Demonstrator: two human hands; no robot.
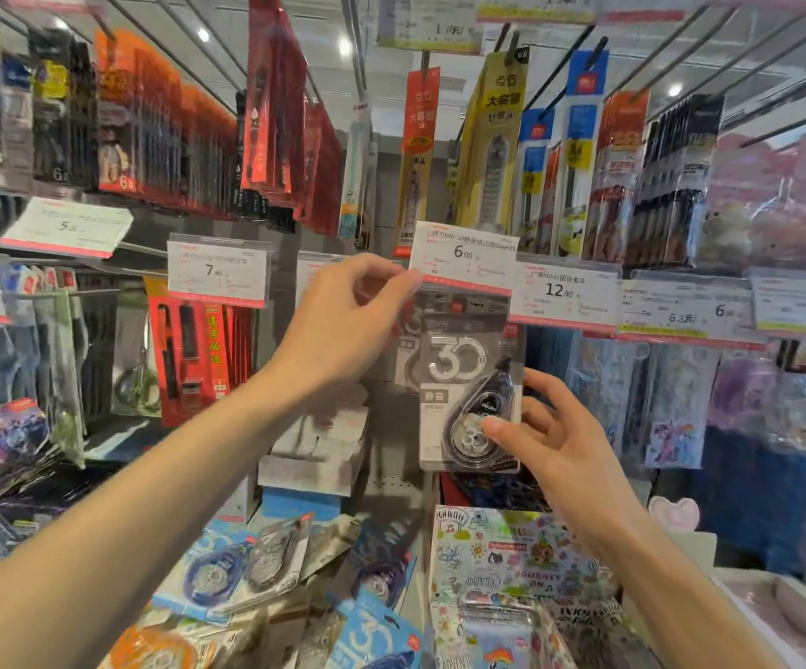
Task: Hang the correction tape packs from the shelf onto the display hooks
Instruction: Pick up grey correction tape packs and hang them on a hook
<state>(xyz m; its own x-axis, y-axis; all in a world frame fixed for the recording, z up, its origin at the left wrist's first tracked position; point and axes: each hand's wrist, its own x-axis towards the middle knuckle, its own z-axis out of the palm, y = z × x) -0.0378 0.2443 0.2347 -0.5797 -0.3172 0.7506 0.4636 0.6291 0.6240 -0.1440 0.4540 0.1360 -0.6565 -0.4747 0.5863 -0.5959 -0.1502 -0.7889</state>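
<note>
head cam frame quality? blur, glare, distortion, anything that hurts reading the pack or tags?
Head view: strong wide-angle bowing, hook rods fan outward toward the corners. Edges and the loose packs on the shelf are smeared with motion blur. Centre is sharper: the grey correction tape pack and the 6.00 price tag are readable. Ceiling lights bloom, mild sheen on the plastic. Left hand and right hand are evenly lit.

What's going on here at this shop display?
A person is restocking correction tape. The right hand holds a grey pack by its lower edge, up under the 6.00 price tag. The left hand pinches at the pack's top corner beside that tag, apparently guiding it onto a hook, which is hidden. More packs lie loose on the shelf below.
</note>
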